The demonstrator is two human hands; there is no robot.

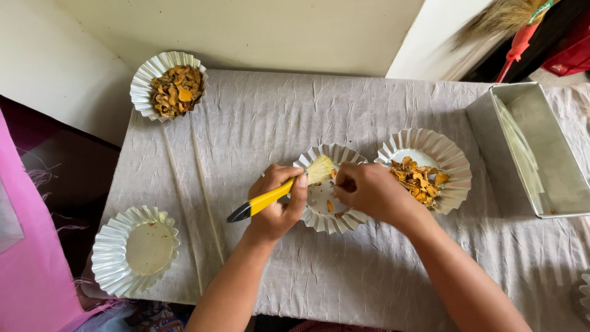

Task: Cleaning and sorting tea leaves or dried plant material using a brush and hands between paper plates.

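A small brush [279, 193] with a yellow handle and black tip is gripped in the left hand [276, 206], the fingers closed around the handle. Its pale bristles lie just beyond the fingertips, over the near-left rim of a fluted white paper plate [319, 215]. The black end of the handle projects from the heel of the hand, down and to the left.

The right hand [369, 190] is curled over the right side of the same plate, just beside the bristles. The fingers are pinched together, but what they hold, if anything, cannot be told, since the fingertips are turned under. A few small orange pieces [330, 206] are seen on the plate's floor, beneath and between the two hands.

Immediately past the right hand's knuckles a second fluted plate [458, 175] is placed, carrying a heap of dried orange-yellow slices [421, 178]. Further out on that side a rectangular metal tin [547, 166] is set.

Well away from the left hand, at the far left corner, a third plate [142, 80] filled with similar dried slices is found. Nearer the body on the left, a fourth plate [107, 252] with only a yellowish stain is laid. Everything is rested on a crumpled pale cloth [246, 123].
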